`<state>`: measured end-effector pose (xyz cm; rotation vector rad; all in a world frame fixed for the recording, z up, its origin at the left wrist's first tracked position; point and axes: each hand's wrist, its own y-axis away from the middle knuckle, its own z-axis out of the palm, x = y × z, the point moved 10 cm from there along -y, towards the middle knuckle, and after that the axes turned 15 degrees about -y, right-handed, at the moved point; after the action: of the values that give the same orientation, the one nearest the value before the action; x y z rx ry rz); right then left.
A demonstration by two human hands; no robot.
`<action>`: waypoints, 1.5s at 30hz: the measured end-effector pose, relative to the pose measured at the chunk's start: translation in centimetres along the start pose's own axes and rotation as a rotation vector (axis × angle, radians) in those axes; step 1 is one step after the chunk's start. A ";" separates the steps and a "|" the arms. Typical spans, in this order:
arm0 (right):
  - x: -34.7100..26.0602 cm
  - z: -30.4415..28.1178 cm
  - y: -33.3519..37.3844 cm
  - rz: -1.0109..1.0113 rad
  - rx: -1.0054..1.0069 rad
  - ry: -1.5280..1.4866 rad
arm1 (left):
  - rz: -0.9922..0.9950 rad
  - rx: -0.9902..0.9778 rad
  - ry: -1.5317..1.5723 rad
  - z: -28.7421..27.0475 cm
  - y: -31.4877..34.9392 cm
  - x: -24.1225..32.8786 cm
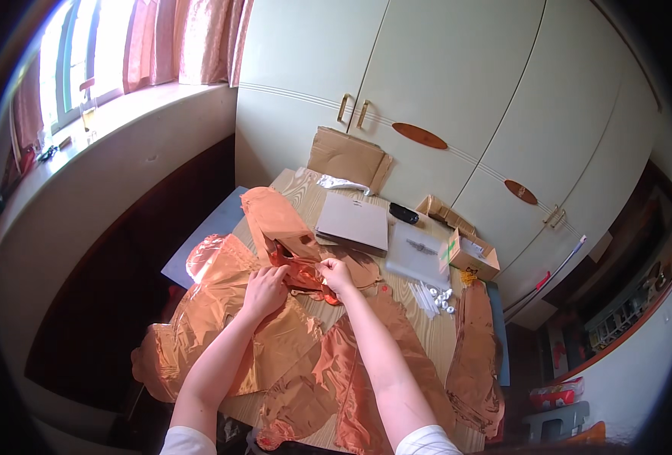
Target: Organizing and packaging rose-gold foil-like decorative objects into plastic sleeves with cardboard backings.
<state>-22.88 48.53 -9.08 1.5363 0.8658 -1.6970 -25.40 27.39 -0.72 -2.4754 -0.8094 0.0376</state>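
Note:
Limp copper-coloured foil pieces, which look like uninflated foil balloons, are spread over a wood-grain table [294, 182]. A crumpled, shiny foil balloon [299, 274] lies between my hands near the middle. My left hand [266, 290] closes its fingers on the left part of that foil. Pinched on its right edge is my right hand [337, 276], fingertips together. Beyond them stretches a long flat foil piece [279, 216]. A wide golden foil sheet [215, 311] lies under my left forearm, and further foil [404, 326] is beside my right forearm.
Behind the foil sit a grey-white flat box [353, 222], a black object [404, 212] and a clear plastic bag [416, 254]. White sticks [425, 298], small white rolls [442, 297] and an open cardboard box [472, 254] are to the right, near stacked foil [476, 356]. Cabinets [442, 91] stand behind.

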 end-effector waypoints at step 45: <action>-44.1 -5.4 35.9 -1.536 0.413 1.372 | 0.078 -0.397 0.023 8.2 -12.0 -4.4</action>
<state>13.29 35.65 33.23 2.5740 3.1361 -1.3229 -37.07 37.06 -2.43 -2.8731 -0.7694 -0.1358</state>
